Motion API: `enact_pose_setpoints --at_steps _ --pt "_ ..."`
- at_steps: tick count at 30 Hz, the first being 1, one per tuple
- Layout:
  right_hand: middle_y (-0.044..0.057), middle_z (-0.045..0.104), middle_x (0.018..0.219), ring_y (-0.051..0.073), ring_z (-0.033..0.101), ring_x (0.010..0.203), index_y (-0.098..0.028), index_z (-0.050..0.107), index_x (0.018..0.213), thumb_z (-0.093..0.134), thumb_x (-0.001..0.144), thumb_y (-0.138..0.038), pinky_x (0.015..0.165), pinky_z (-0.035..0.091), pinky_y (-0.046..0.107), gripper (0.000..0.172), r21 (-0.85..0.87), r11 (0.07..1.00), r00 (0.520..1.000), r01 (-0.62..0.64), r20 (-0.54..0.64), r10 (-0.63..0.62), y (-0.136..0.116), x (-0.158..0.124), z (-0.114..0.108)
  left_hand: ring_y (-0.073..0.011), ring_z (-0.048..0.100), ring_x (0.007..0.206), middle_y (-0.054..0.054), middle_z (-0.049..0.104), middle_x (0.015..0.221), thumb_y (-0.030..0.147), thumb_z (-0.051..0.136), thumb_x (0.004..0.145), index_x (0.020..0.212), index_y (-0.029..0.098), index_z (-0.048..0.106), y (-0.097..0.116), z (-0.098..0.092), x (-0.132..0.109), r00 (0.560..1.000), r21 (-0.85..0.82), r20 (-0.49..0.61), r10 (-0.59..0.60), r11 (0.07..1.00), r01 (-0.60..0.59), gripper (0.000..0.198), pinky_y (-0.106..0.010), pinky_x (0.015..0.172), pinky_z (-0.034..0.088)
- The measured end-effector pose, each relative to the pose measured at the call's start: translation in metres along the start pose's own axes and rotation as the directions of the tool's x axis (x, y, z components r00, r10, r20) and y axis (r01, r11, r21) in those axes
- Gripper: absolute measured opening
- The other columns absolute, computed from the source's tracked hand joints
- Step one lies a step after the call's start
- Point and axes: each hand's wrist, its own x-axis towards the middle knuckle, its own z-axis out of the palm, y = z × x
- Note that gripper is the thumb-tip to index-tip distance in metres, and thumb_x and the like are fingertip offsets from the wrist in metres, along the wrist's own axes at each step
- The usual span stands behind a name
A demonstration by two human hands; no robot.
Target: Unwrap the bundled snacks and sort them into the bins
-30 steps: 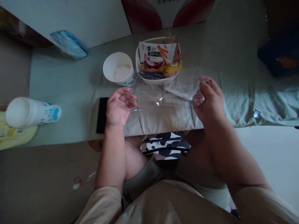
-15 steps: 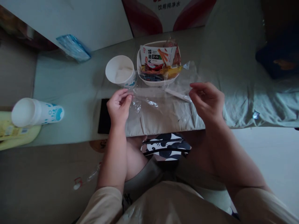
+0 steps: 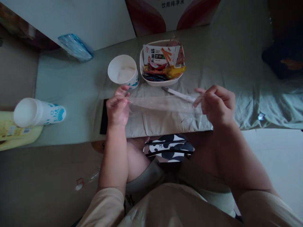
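Note:
A clear plastic sheet (image 3: 163, 105) is stretched flat and taut between my two hands, just above the cloth-covered surface (image 3: 71, 88). My left hand (image 3: 117, 108) pinches its left end, fingers closed. My right hand (image 3: 217, 104) pinches the right end, fingers curled. A thin white stick-like packet (image 3: 178, 94) lies just beyond the sheet. Behind it stand a white paper cup (image 3: 123, 72) and a white bowl (image 3: 161, 82) heaped with snack packets (image 3: 162, 55).
A black phone (image 3: 103, 116) lies under my left wrist. A stack of paper cups (image 3: 39, 112) lies on its side at the left on a yellow object (image 3: 14, 135). A blue pack (image 3: 75, 47) sits at the back left, a dark cushion (image 3: 282, 55) at the right.
The crumpled plastic sheet has been pulled straight and taut. My left hand closed on its left end and my right hand shifted rightward, gripping the other end.

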Motion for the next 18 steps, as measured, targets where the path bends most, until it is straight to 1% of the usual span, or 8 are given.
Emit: enact_pose_setpoints --at_steps 2,3,6,9,11,13,15,18 --pt "-0.011 0.035 0.040 0.010 0.034 0.033 -0.025 0.050 0.071 0.069 0.091 -0.061 0.045 0.046 0.029 0.045 0.179 0.971 0.987 -0.158 0.030 0.155 -0.002 0.002 0.004 -0.0207 0.070 0.095 -0.006 0.068 0.090 0.066 0.084 0.071 0.065 0.020 0.058 0.002 0.004 -0.002 0.998 -0.029 0.004 -0.068 0.997 0.068 0.053 -0.034 0.083 0.060" --pt "-0.012 0.034 0.041 0.008 0.027 0.031 -0.026 0.050 0.074 0.071 0.089 -0.060 0.038 0.036 0.026 0.043 0.238 0.944 0.974 -0.227 0.052 0.221 -0.004 0.003 0.005 -0.0180 0.069 0.083 -0.004 0.065 0.082 0.069 0.082 0.073 0.070 0.020 0.059 0.002 0.006 -0.003 0.994 -0.009 -0.009 -0.105 0.994 0.105 0.054 -0.031 0.073 0.059" --pt "-0.013 0.032 0.044 0.007 0.021 0.032 -0.027 0.053 0.086 0.077 0.085 -0.053 0.033 0.023 0.023 0.035 0.335 0.868 0.931 -0.365 0.129 0.341 -0.014 0.004 0.006 -0.0105 0.054 0.054 0.002 0.054 0.064 0.077 0.074 0.077 0.081 0.021 0.059 0.001 0.010 -0.003 0.979 0.136 -0.072 -0.190 0.971 0.198 0.059 -0.020 0.046 0.040" --pt "-0.014 0.027 0.044 0.008 0.018 0.033 -0.031 0.055 0.099 0.077 0.085 -0.046 0.035 0.021 0.025 0.030 0.380 0.817 0.901 -0.433 0.170 0.398 -0.021 0.004 -0.003 -0.0074 0.039 0.041 0.006 0.042 0.052 0.072 0.071 0.082 0.082 0.021 0.057 0.004 0.012 -0.001 0.960 0.241 -0.116 -0.255 0.930 0.277 0.053 -0.019 0.037 0.022" --pt "-0.014 0.024 0.044 0.009 0.015 0.033 -0.034 0.057 0.104 0.073 0.085 -0.047 0.037 0.022 0.027 0.028 0.419 0.790 0.894 -0.447 0.178 0.412 -0.020 0.007 -0.013 -0.0071 0.032 0.037 0.008 0.038 0.048 0.059 0.070 0.087 0.080 0.021 0.055 0.011 0.013 0.000 0.926 0.256 -0.116 -0.358 0.890 0.376 0.041 -0.020 0.035 0.017" --pt "-0.014 0.022 0.044 0.010 0.014 0.033 -0.034 0.058 0.102 0.069 0.084 -0.048 0.038 0.020 0.028 0.025 0.484 0.767 0.904 -0.422 0.164 0.394 -0.013 0.013 -0.021 -0.0070 0.028 0.035 0.009 0.035 0.044 0.043 0.066 0.091 0.079 0.021 0.054 0.019 0.014 0.001 0.863 0.281 -0.081 -0.499 0.819 0.500 0.028 -0.020 0.035 0.016" --pt "-0.013 0.024 0.044 0.010 0.019 0.035 -0.032 0.058 0.096 0.068 0.082 -0.047 0.039 0.021 0.028 0.023 0.532 0.759 0.921 -0.374 0.116 0.372 -0.002 0.019 -0.022 -0.0069 0.025 0.034 0.009 0.035 0.042 0.032 0.060 0.095 0.079 0.021 0.054 0.026 0.017 -0.001 0.777 0.350 0.024 -0.629 0.733 0.583 0.020 -0.019 0.036 0.015" --pt "-0.010 0.044 0.053 0.009 0.042 0.046 -0.028 0.056 0.090 0.073 0.077 -0.042 0.047 0.037 0.025 0.026 0.489 0.789 0.922 -0.372 0.094 0.376 0.013 0.020 -0.003 -0.0064 0.026 0.034 0.009 0.037 0.041 0.026 0.055 0.097 0.080 0.020 0.056 0.029 0.025 -0.005 0.620 0.476 0.265 -0.738 0.660 0.581 0.018 -0.018 0.039 0.016"
